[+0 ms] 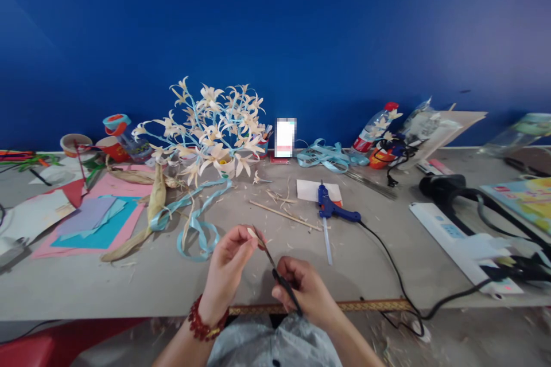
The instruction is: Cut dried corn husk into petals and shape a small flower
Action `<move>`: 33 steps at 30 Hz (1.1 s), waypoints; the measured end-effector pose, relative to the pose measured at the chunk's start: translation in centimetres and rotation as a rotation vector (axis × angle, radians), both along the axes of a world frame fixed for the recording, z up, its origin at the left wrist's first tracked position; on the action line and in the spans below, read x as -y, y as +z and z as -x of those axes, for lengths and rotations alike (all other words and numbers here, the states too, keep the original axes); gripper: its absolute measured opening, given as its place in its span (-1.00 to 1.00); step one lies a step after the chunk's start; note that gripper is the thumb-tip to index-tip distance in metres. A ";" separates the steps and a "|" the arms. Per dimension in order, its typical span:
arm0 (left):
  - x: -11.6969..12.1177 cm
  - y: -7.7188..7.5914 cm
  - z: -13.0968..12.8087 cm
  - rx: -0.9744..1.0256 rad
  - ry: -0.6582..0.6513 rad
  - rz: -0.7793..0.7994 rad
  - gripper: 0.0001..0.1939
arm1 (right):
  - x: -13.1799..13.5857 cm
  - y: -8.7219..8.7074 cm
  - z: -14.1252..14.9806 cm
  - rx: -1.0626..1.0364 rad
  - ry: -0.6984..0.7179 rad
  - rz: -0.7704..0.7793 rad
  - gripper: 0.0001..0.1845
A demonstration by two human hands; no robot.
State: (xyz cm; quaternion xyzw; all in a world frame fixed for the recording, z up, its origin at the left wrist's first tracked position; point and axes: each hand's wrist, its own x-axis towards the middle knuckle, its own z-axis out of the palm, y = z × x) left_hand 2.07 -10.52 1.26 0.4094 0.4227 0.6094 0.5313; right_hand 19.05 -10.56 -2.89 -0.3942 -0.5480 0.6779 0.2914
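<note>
Materials on the bench point(163, 295), placed relative to the blue hot-glue gun point(329, 208): nearer the wearer and to its left, the left hand point(229, 255), fingers pinching a pale sliver point(253, 234); nearer the wearer than the gun, the right hand point(306, 287), fingers wrapped around black-handled scissors point(282, 280), blades angled toward the sliver; left of the gun, a wooden stick point(284, 215); farther left and behind, pale artificial flowers point(210, 136) on blue stems; directly behind, loosely heaped blue ribbon point(323, 156).
</note>
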 end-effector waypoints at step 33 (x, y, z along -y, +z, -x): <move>0.4 0.4 0.8 -0.405 -0.054 -0.082 -0.83 | -0.4 0.6 -0.5 0.030 0.052 0.027 -0.37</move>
